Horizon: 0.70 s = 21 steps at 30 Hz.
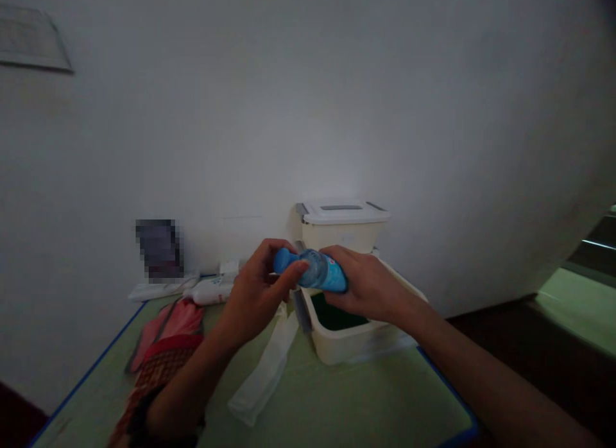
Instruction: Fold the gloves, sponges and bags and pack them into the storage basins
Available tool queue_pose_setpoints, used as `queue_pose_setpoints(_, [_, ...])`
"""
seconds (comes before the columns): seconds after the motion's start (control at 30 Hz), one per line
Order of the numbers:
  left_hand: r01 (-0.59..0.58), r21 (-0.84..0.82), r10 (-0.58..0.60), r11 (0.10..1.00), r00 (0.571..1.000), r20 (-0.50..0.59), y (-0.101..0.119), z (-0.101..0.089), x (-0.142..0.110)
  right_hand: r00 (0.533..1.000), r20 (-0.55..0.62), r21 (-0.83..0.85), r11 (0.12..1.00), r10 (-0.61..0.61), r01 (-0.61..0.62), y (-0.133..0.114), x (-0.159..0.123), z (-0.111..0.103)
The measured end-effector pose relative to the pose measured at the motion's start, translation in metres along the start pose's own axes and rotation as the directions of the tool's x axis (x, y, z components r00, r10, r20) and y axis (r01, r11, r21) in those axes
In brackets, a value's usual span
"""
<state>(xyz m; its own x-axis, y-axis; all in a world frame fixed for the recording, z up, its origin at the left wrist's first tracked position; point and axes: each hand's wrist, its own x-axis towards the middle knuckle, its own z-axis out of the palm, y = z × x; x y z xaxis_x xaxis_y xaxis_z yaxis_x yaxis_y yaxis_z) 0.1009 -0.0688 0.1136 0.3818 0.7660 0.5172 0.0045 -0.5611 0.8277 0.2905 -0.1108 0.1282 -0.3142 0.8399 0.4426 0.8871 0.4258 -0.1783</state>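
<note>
A small see-through bottle with a light blue label and a blue cap is held up, tilted nearly sideways, above the table. My right hand wraps around its labelled lower end. At the other end, my left hand grips the neck and cap between thumb and fingers. Below and behind the hands is an open cream box with a dark green inside, partly hidden by my right hand and forearm. A thin whitish strip, like an empty plastic sleeve, lies on the table below my left hand.
A cream box with a white lid stands behind the open one against the wall. To the left on the green table are a red glove with a patterned cuff and a white bottle. Blue edging borders the table.
</note>
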Motion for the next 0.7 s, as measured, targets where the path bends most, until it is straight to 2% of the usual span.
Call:
queue_pose_setpoints(0.17, [0.000, 0.023, -0.005, 1.000, 0.979, 0.202, -0.006, 0.025, 0.025, 0.996, 0.081, 0.093, 0.995, 0.037, -0.045, 0.027, -0.008, -0.007])
queue_pose_setpoints(0.3, [-0.072, 0.234, -0.007, 0.970, 0.947, 0.322, -0.032, 0.031, 0.038, 0.967, 0.230, 0.098, 0.986, 0.111, -0.136, 0.053, -0.011, -0.009])
queue_pose_setpoints(0.4, [-0.136, 0.434, -0.012, 0.891, 0.947, 0.322, -0.056, 0.031, 0.044, 0.935, 0.333, 0.098, 0.981, 0.124, -0.165, 0.069, -0.007, -0.010])
queue_pose_setpoints(0.53, [-0.171, 0.553, -0.003, 0.815, 0.954, 0.300, -0.080, 0.031, 0.049, 0.872, 0.482, 0.077, 0.987, 0.090, -0.144, 0.089, 0.005, -0.006])
queue_pose_setpoints(0.63, [-0.142, 0.563, -0.059, 0.814, 0.945, 0.323, -0.090, 0.033, 0.048, 0.802, 0.594, 0.059, 0.992, 0.054, -0.111, 0.102, 0.014, 0.002])
queue_pose_setpoints(0.7, [-0.109, 0.547, -0.123, 0.830, 0.920, 0.371, -0.095, 0.035, 0.046, 0.754, 0.656, 0.050, 0.995, 0.031, -0.084, 0.109, 0.018, 0.010])
